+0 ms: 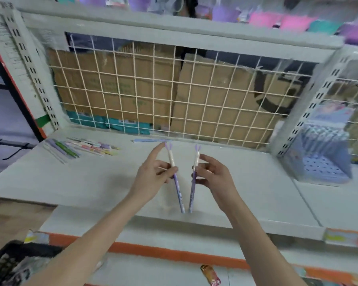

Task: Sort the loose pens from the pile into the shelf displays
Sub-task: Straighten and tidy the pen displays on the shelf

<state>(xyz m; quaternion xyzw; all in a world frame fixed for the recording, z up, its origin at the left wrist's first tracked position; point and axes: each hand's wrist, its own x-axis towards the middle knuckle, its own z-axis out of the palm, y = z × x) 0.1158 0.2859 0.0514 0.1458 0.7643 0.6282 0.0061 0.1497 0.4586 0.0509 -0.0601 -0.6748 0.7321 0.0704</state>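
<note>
My left hand (153, 172) pinches a purple and white pen (178, 188) with small ear-shaped tips, its forefinger stretched out. Close beside it, my right hand (213, 174) pinches a second matching pen (193, 188). Both pens stand nearly upright above the grey shelf (70, 178), their lower ends almost meeting. A pile of loose pens (85, 147) in green, pink, yellow and purple lies at the shelf's back left. One light blue pen (149, 140) lies alone along the back edge. A purple display rack (322, 153) holding several pens stands at the right.
A white wire grid (174, 93) backs the shelf, with cardboard boxes behind it. Perforated uprights (27, 65) flank the bay. Pink and purple buckets (277, 19) sit on the shelf above. A black basket (10, 263) is at lower left, and a small orange packet (210, 274) lies below.
</note>
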